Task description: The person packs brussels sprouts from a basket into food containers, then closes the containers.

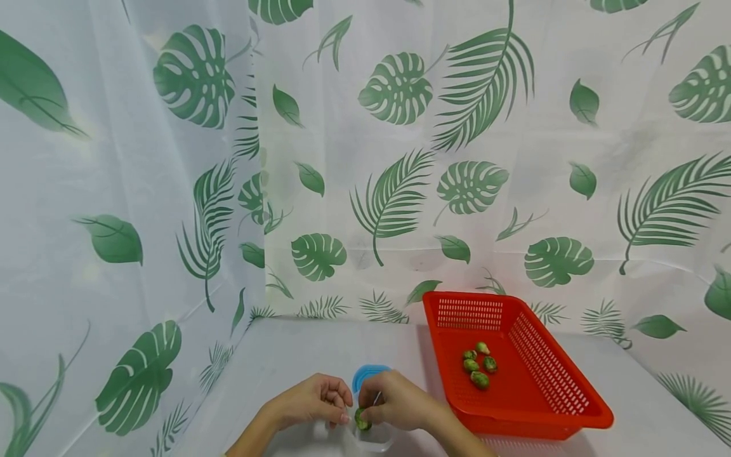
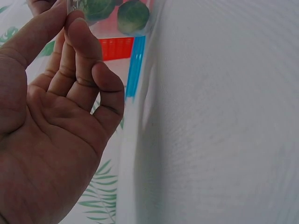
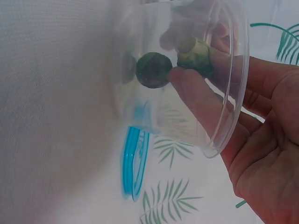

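My right hand (image 1: 391,400) reaches into a clear plastic container (image 1: 374,446) and pinches a green Brussels sprout (image 3: 198,57) between thumb and fingers. Another sprout (image 3: 154,70) lies in the container beside the thumb tip, as the right wrist view shows through the wall. On the container's left side, my left hand (image 1: 320,400) pinches the rim between thumb and index finger, its other fingers curled loosely. Sprouts (image 2: 133,17) also show through the container wall in the left wrist view. A blue lid (image 1: 368,373) lies on the table just behind the container.
A red perforated plastic basket (image 1: 533,412) stands on the table to the right, with several Brussels sprouts (image 1: 480,379) in its left part. Leaf-printed sheeting (image 1: 400,190) hangs behind and at the left of the white table (image 1: 274,349).
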{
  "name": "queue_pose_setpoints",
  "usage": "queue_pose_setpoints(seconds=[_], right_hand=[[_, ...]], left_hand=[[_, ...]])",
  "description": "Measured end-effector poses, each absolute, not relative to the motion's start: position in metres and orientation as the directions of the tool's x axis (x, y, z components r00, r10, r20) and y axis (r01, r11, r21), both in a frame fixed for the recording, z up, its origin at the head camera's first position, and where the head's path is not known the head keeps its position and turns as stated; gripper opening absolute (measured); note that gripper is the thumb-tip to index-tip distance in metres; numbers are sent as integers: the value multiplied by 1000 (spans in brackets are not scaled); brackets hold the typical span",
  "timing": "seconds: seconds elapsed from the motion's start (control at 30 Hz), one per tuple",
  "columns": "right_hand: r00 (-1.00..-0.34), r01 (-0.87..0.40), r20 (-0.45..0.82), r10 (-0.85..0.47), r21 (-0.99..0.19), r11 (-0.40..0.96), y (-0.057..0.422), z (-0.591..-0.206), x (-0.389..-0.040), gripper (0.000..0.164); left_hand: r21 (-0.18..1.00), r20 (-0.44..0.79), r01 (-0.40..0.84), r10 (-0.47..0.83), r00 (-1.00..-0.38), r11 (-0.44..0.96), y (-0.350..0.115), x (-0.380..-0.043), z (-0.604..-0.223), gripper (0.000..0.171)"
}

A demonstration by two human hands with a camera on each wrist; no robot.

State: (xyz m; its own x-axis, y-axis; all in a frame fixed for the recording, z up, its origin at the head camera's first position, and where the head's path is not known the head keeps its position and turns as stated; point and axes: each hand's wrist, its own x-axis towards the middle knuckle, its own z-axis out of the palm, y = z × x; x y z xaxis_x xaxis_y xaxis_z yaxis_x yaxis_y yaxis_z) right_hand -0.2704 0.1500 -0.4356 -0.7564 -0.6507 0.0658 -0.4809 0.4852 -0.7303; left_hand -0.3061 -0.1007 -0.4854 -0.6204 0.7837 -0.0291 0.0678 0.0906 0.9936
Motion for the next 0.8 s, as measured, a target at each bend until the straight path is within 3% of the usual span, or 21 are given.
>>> queue_pose_setpoints(seconds=[0.8], right_hand=[[-744,-464,48,-666,-755,464,143,-439,-264,8]], left_hand=[[994,-28,66,784,-620,87,-100,-304,-483,25]])
